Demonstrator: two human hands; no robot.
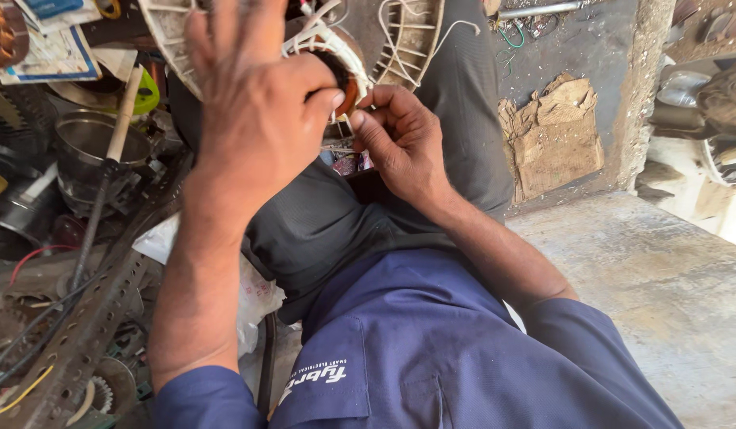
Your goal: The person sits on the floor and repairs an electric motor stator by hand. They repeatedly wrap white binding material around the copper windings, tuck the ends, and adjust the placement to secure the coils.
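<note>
The person sits with a round copper-wound motor coil laced with white cord (336, 59) resting on the lap, up against dark grey trousers (320, 222). The left hand (253, 119) is raised in front of the coil, back toward the camera, fingers spread upward while the thumb presses in against the coil's near edge; whether it really grips the coil I cannot tell, since the palm hides the contact. The right hand (400, 139) comes in from the right of the coil, its thumb and forefinger pinched together on something fine at the coil's lower rim, probably a strand of the white cord, though it is too small to be sure.

Behind the coil lies a white ribbed plastic fan housing (412, 36), with loose white wires looping over it. Left of the coil sits a dull steel pot (78, 147), and a tool with a pale wooden handle (122, 111) leans across it. Below that, well left of the coil, runs a perforated metal strip (90, 318) among scattered gear wheels and wires. To the right of the coil, on the concrete floor (662, 278), lies a torn piece of brown cardboard (554, 135).
</note>
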